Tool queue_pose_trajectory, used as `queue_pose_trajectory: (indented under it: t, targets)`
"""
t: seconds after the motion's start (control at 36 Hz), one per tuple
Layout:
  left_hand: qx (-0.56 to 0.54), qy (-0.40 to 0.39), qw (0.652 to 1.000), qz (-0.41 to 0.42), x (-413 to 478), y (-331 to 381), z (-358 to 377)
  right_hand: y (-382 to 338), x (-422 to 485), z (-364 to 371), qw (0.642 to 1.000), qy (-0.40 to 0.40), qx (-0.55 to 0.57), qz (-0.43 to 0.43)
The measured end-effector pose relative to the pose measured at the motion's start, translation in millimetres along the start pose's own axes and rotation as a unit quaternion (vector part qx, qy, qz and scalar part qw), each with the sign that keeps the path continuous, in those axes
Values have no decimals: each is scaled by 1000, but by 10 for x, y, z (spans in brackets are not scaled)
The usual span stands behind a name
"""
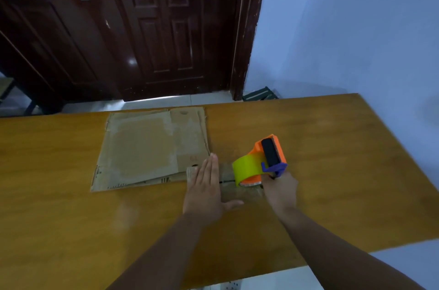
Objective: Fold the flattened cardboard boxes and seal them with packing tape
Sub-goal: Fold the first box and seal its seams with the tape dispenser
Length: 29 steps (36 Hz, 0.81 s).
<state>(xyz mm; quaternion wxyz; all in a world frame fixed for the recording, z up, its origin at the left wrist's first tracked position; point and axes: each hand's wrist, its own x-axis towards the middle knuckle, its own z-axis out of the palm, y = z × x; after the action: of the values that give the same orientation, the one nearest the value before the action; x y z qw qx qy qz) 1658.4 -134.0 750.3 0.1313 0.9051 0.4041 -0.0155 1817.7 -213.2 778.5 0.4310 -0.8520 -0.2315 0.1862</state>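
Left hand [206, 186] flat, fingers together and released, palm pressing a small brown cardboard box [234, 186] on the glossy wooden table [332, 171]. Right hand [281, 191] clenched around the handle of an orange plastic tape dispenser [263, 162], yellowish translucent roll resting on the box top. Just behind, touching: worn, scuffed flattened cardboard [147, 149], edges ragged.

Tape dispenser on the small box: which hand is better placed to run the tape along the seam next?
Right. The right hand already grips the tape dispenser at the small box, while the left hand lies flat, pinning the flaps.
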Motion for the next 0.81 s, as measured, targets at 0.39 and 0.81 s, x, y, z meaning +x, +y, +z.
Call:
queue_pose_trajectory:
  t: [0.39,0.81]
  targets:
    - [12,12,1000,-24,57,16,60,-181,240,-211,978,-67,-68,-184]
    - [69,19,997,-24,85,47,87,-91,394,-378,947,-55,-207,-238]
